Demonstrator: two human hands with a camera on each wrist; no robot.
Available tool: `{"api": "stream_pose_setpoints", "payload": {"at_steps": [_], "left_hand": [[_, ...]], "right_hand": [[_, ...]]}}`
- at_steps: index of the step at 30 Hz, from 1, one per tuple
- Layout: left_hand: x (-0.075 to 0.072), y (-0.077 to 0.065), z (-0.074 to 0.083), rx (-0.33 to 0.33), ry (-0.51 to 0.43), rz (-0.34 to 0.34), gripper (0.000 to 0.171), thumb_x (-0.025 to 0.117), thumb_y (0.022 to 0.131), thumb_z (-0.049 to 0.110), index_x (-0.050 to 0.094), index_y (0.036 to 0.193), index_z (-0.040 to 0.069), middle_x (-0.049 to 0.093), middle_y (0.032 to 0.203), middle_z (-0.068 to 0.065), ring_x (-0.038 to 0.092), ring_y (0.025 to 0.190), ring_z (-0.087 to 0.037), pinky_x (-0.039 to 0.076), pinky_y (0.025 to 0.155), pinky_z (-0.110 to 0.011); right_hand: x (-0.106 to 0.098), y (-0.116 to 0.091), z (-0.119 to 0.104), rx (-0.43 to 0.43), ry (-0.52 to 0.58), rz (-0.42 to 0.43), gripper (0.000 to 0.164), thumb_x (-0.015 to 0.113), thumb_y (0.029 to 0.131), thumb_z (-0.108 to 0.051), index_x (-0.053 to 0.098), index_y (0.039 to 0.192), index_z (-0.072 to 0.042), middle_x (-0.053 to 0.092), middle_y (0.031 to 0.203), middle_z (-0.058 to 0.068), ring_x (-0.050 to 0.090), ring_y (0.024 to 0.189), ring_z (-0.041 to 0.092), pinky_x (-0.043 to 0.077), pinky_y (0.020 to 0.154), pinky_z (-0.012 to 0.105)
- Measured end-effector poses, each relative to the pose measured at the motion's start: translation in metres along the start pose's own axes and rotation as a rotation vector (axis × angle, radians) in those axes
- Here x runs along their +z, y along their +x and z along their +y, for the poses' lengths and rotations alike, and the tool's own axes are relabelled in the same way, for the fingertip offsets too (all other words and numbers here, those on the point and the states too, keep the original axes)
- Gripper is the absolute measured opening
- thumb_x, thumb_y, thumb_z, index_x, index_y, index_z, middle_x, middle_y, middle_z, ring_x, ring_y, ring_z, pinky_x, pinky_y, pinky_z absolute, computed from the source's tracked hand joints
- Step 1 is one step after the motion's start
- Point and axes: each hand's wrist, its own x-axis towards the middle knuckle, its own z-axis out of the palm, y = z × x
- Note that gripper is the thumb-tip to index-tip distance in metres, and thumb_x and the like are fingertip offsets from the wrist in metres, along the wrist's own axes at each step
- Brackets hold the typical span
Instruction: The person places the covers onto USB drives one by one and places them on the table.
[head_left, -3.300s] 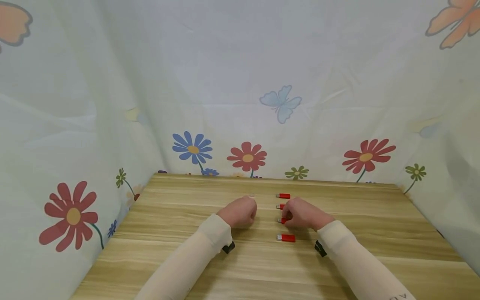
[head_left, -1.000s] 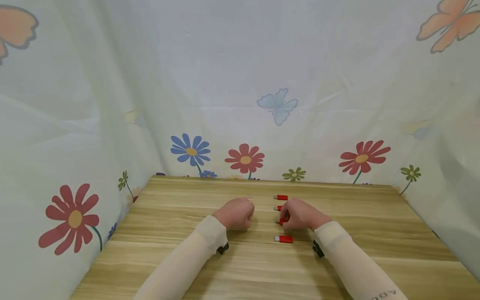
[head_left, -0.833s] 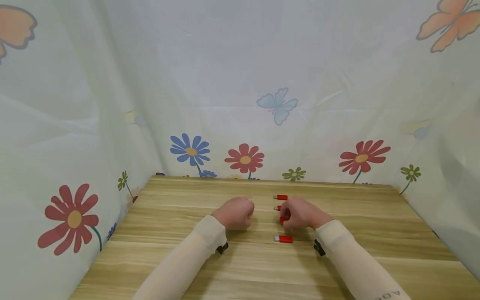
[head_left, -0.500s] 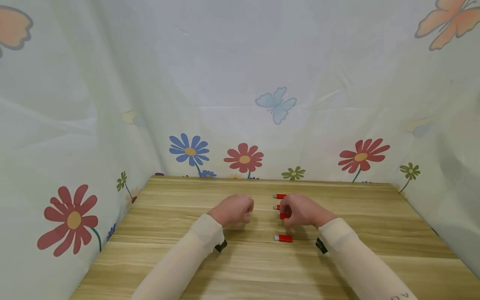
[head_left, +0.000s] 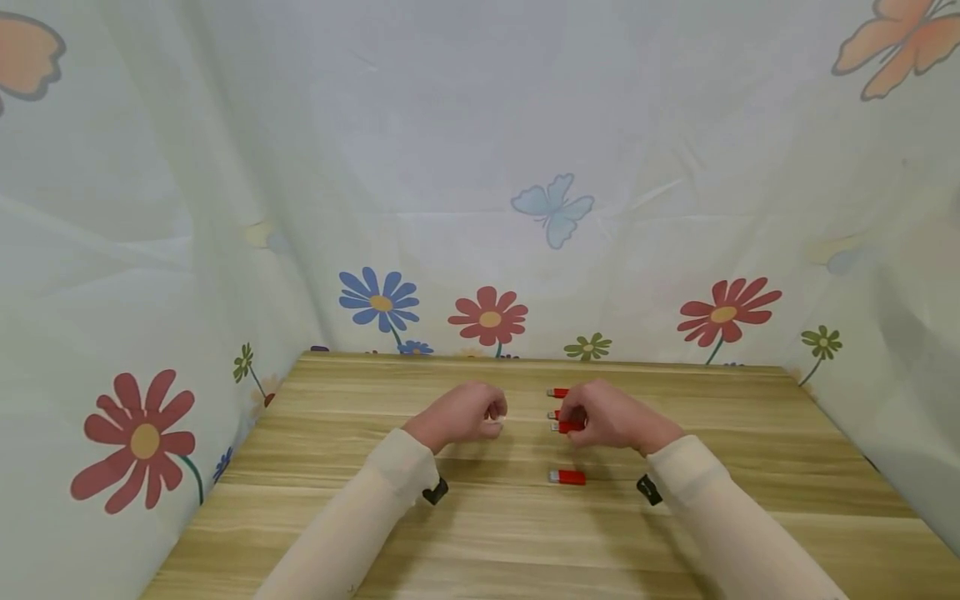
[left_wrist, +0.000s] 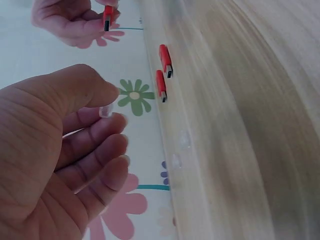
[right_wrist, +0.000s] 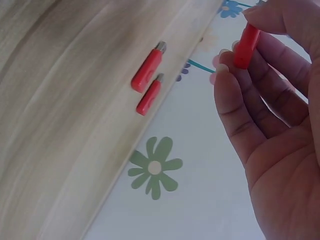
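Note:
My right hand (head_left: 611, 417) pinches a red USB stick (right_wrist: 247, 46) between thumb and fingers, held above the table; its metal plug points left, towards the other hand. My left hand (head_left: 461, 414) faces it across a gap and pinches a small clear cap (left_wrist: 105, 111) between thumb and index finger, the other fingers loosely curled. On the table beyond the right hand lie two more red USB sticks, a nearer one (right_wrist: 146, 73) and a farther one (right_wrist: 150, 94). Another red USB stick (head_left: 567, 477) lies nearer the person.
Two clear caps, one here (left_wrist: 185, 139) and another (left_wrist: 176, 161), lie on the wood-grain table (head_left: 360, 392) beyond the left hand. A flower-printed cloth (head_left: 420, 167) hangs behind and at both sides. Each wrist carries a small black mount.
The right hand has lifted its red USB stick off the table from the row. The left hand has risen with its clear cap and turned slightly, showing thumb and index finger.

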Motion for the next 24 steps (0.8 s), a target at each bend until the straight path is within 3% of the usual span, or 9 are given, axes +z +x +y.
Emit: {"api": "stream_pose_setpoints", "payload": {"at_steps": [5, 14, 24], "left_hand": [[0.002, -0.002, -0.002, 0.024, -0.035, 0.027, 0.011, 0.077, 0.091, 0.019, 0.071, 0.099, 0.014, 0.067, 0.091, 0.005, 0.059, 0.083, -0.01, 0.055, 0.081, -0.025], [0.001, -0.005, 0.004, 0.044, 0.008, 0.053, 0.014, 0.076, 0.092, 0.021, 0.074, 0.104, 0.014, 0.071, 0.095, 0.004, 0.059, 0.084, -0.009, 0.056, 0.084, -0.024], [-0.002, -0.007, 0.009, 0.126, -0.012, 0.092, 0.018, 0.077, 0.092, 0.024, 0.077, 0.108, 0.015, 0.075, 0.098, 0.004, 0.065, 0.087, -0.01, 0.056, 0.084, -0.021]], "right_hand": [[-0.005, -0.001, -0.002, -0.015, 0.02, -0.004, 0.011, 0.082, 0.082, -0.011, 0.078, 0.09, -0.016, 0.07, 0.083, -0.008, 0.062, 0.072, 0.009, 0.055, 0.069, 0.022], [-0.007, -0.001, -0.002, -0.033, 0.045, -0.012, 0.01, 0.082, 0.082, -0.012, 0.078, 0.091, -0.016, 0.071, 0.083, -0.006, 0.062, 0.071, 0.009, 0.055, 0.068, 0.022], [-0.005, -0.004, -0.003, -0.095, 0.099, 0.025, 0.011, 0.081, 0.083, -0.011, 0.079, 0.093, -0.016, 0.072, 0.086, -0.006, 0.064, 0.073, 0.01, 0.058, 0.069, 0.025]]}}
